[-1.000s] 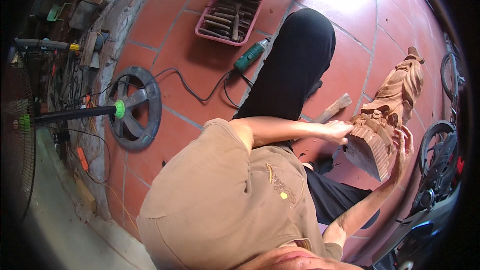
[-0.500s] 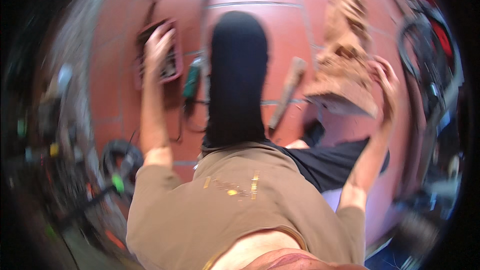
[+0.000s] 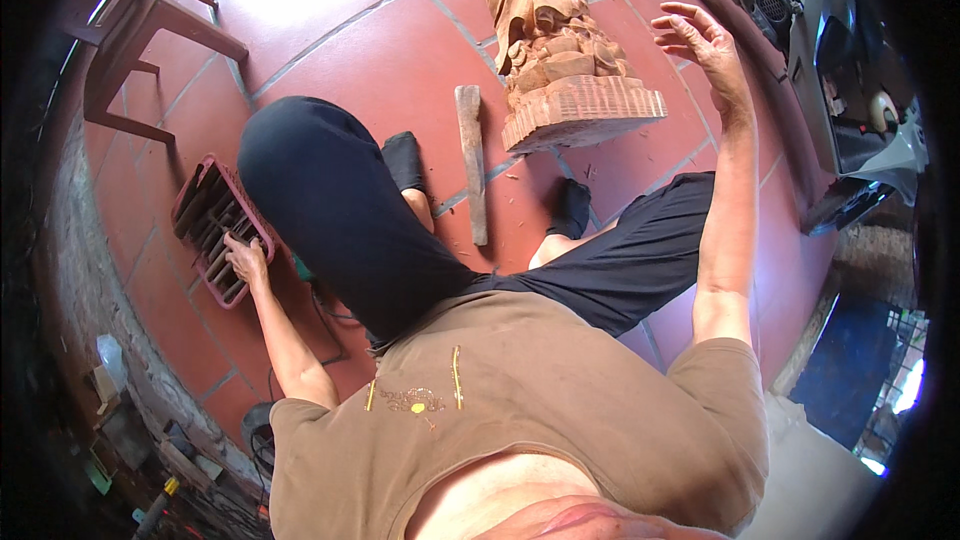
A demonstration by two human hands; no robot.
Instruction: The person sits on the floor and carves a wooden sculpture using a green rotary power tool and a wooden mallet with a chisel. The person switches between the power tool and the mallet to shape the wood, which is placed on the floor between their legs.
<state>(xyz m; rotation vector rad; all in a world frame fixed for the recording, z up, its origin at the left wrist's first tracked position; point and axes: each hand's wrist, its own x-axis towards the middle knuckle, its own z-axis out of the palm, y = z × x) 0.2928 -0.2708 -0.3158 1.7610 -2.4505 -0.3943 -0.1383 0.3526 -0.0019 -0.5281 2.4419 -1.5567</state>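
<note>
My left hand [image 3: 246, 260] reaches into a pink plastic basket [image 3: 266, 240] to the left of my raised knee. Its fingers are apart and touch the long, thin, brown-handled tools [image 3: 222, 225] lying inside; their working ends cannot be made out. My right hand [image 3: 703, 45] is raised in the air, open with loosely bent fingers and nothing in it. Just left of it, a carved wooden statue [image 3: 545, 50] with draped folds and a rocky lower part rests on the floor, its flat base toward me. The statue's top is cut off by the picture's edge.
A bare length of wood [image 3: 471, 165] lies on the red tiles between my feet and the statue. Wood chips lie near the base. A brown plastic chair [image 3: 160, 35] stands far left, a motorbike [image 3: 800, 30] far right. A cable [image 3: 330, 325] runs beside my left leg.
The view has turned, so things sit elsewhere in the picture. My right hand has come away from the statue's side. My left hand is still at the basket, its fingers now among the tools.
</note>
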